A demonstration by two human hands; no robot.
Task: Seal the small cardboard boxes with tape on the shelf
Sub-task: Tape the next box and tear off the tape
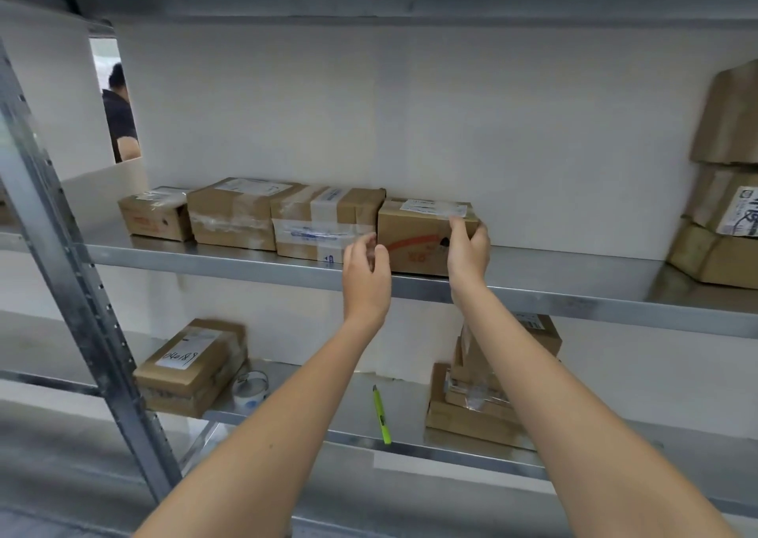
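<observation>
Head view is showing the rightmost small box (426, 236) of a row of four sitting at the front edge of the upper shelf (574, 303). My right hand (469, 246) is gripping its right front corner, fingers curled over the top edge, probably to steady it or draw it forward. My left hand (366, 268) is hovering just beside its left front face, fingers loosely curled and holding nothing. All four boxes are closed, so I am not seeing any contents; the neighbouring taped box (324, 223) is already carrying clear strips. Down on the lower shelf (410, 447), a tape roll (251, 387) and a green cutter (381, 414) are lying near the front edge, within reach for sealing.
</observation>
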